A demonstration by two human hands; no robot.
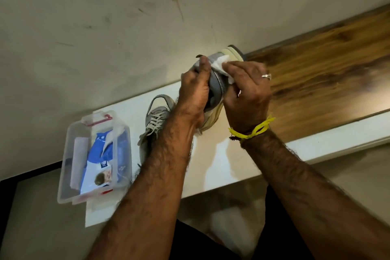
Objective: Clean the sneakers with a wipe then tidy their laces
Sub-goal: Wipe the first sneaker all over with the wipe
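Clear plastic box (69, 150), glossy wood-grain panel (329, 74), scuffed matt wall (105, 27)

Grey-cream sneaker (219, 82); white wipe (221, 63); yellow wristband (253, 131); blue-white pack (103, 154).

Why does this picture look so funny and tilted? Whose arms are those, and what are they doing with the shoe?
There is no machine here, just a person. The one picture comes from a camera worn on the person's head, so you see their own two arms reaching forward, and the room looks tilted.

The left hand grips a grey and cream sneaker and holds it up. The right hand presses a white wipe against that sneaker to clean it.

The other sneaker lies on the white shelf, with its laces showing. Beside it stands a clear plastic box holding a blue and white packet. The right wrist wears a yellow thread.
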